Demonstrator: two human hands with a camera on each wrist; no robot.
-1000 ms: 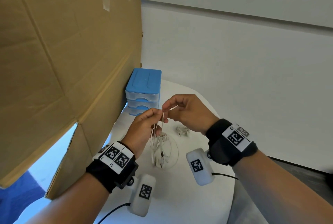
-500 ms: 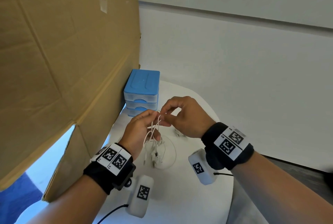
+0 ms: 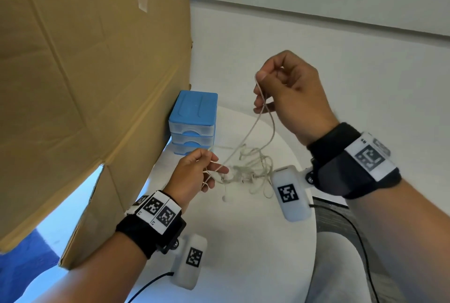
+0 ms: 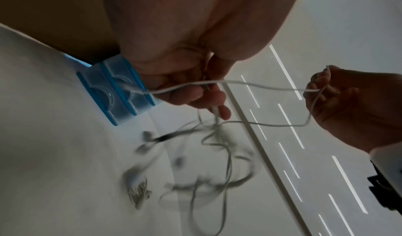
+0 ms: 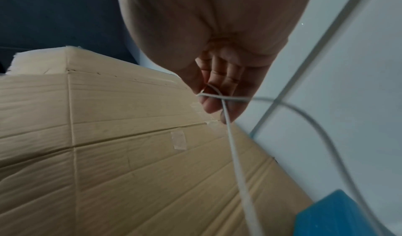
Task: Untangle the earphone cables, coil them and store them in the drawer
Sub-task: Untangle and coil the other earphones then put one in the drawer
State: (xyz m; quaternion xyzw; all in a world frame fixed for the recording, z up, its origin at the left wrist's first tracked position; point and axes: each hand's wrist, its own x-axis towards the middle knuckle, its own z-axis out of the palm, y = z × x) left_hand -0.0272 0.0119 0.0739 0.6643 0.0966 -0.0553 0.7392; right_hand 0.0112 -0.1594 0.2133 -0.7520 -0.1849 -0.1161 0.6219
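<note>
Table [image 3: 243,241]: white and round, it is carrying everything you are working on; a pale wall is standing behind it.
Box [image 3: 85,83]: a big cardboard one is leaning in at your 9 to 11 o'clock, taped along its upper part.
Drawers [image 3: 193,123]: the small blue-topped unit is sitting at your 12 o'clock, tight against the box; every drawer front is looking closed.
Cables [image 3: 253,168]: the white earphone tangle is partly hanging between your hands and partly lying on the table at center, just in front of the drawers.
Earbud [image 3: 226,198]: one is dangling low from the tangle at about 6 o'clock of the knot.
Second bundle [image 4: 139,193]: in the left wrist view a smaller coiled bundle is lying on the table apart from the main tangle; it is too blurred to tell more.
Left hand [image 3: 192,173]: you are pinching a strand between thumb and forefinger, low over the table at 9 o'clock of the tangle, with more strands passing across your other fingers.
Right hand [image 3: 289,93]: you are holding it high at 1 o'clock, thumb and forefinger pinching a loop of cable, the remaining fingers curled; two strands are running down from it into the tangle.
Strand [image 5: 234,153]: in the right wrist view it is crossing itself at your fingertips and dropping away toward the drawers.
</note>
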